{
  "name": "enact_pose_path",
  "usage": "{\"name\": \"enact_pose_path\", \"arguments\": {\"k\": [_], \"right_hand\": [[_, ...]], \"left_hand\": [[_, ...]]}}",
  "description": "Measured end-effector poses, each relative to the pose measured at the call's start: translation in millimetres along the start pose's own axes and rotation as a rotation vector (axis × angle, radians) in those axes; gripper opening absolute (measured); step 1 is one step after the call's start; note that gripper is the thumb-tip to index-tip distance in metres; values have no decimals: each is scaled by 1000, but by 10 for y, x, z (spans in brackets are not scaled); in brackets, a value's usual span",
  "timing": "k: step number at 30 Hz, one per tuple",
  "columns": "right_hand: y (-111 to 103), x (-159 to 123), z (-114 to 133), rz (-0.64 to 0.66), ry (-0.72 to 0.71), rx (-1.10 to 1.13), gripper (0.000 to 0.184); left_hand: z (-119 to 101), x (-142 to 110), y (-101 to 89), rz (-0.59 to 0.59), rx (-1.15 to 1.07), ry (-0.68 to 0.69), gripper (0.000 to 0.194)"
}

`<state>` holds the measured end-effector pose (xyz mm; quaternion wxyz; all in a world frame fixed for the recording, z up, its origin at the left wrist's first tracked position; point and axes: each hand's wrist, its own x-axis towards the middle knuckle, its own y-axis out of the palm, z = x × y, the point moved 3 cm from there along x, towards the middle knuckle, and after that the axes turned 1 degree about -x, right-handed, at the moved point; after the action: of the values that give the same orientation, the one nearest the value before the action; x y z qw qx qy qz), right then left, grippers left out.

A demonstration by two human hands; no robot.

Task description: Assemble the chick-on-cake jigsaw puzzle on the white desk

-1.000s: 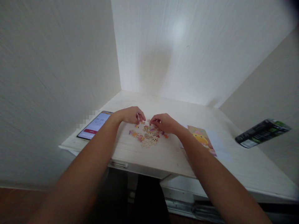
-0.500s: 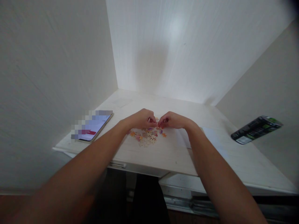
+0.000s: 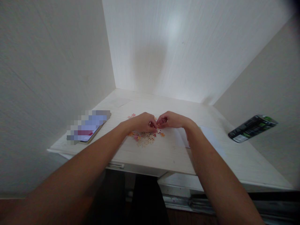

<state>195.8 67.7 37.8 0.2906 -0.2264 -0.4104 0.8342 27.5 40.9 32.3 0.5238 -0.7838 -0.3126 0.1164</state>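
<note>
Over a pile of small jigsaw puzzle pieces (image 3: 145, 140), cream, orange, pink and purple, my two hands meet almost fingertip to fingertip. My left hand (image 3: 145, 121) is closed in a pinch at the pile's upper edge, its fingertips on a small puzzle piece (image 3: 158, 125). From the other side my right hand (image 3: 170, 119) pinches at the same spot, with a bit of orange showing at its fingertips. The fingers hide most of what they hold. A few pinkish pieces (image 3: 131, 116) lie just beyond my left wrist.
A phone (image 3: 93, 125) with a lit screen lies on the white desk (image 3: 145, 157) at the left. White paper sheets (image 3: 208, 137) lie under and beside my right forearm. A dark can-like container (image 3: 252, 128) stands at the right. Pale walls enclose the desk.
Both hands stay together at the pile, fingers shifting slightly. My left fingertips point a little lower, and pinkish pieces now show beyond my left wrist. The view has moved slightly.
</note>
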Motion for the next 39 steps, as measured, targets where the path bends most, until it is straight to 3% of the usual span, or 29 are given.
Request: {"name": "enact_pose_path", "arguments": {"k": [10,16,27,39], "right_hand": [[-71,9,-108,-125,75,-78,21],[3,-18,19,-3,76,-41,22],[11,-40,179,75,14,-35,15],[130,26,280,29,37,-130,12]], "left_hand": [[55,15,-60,-102,28,-39,10],[47,-15,-58,-16,18,-20,19],[-16,-37,-50,80,-121,-62,12],[103,-57,-86,108,-384,-95,8]]}}
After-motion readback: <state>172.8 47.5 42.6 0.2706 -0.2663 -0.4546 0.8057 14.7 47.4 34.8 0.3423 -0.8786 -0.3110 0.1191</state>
